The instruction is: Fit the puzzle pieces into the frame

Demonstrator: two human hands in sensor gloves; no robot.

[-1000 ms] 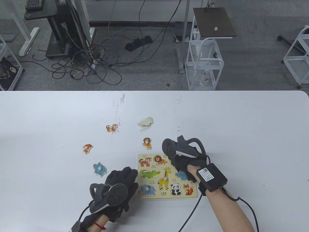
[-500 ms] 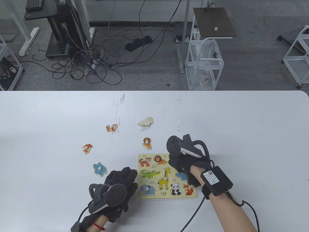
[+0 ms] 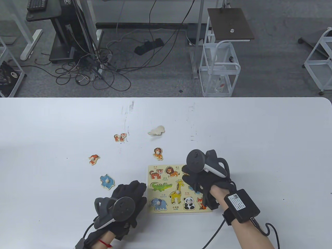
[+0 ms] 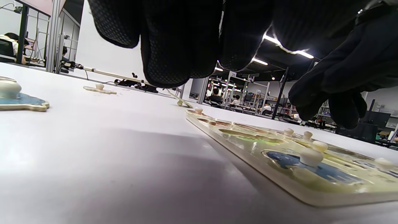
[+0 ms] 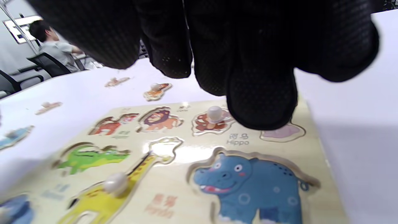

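The wooden animal frame [image 3: 181, 209] lies near the table's front, with the giraffe [image 3: 176, 193], elephant [image 3: 158, 204] and panda [image 3: 189, 203] pieces in their slots. My right hand [image 3: 193, 181] hovers over the frame's right upper part, fingers [image 5: 261, 93] curled down and holding nothing. Under them a monkey piece [image 5: 213, 119] sits in its slot above the empty hippo slot [image 5: 248, 183]. My left hand [image 3: 132, 192] rests flat on the table at the frame's left edge. Loose pieces on the table are a lion [image 3: 157, 153], a tiger [image 3: 120, 137], a fox [image 3: 94, 159] and a blue hippo [image 3: 107, 181].
A plain face-down piece [image 3: 156, 130] lies beyond the lion. The hippo piece also shows at the left of the left wrist view [image 4: 18, 101]. The table's far edge runs across the middle of the table view, with a white cart [image 3: 219, 70] beyond it.
My right hand has drawn back and to the right across the frame, away from the monkey slot. My left hand has barely moved.
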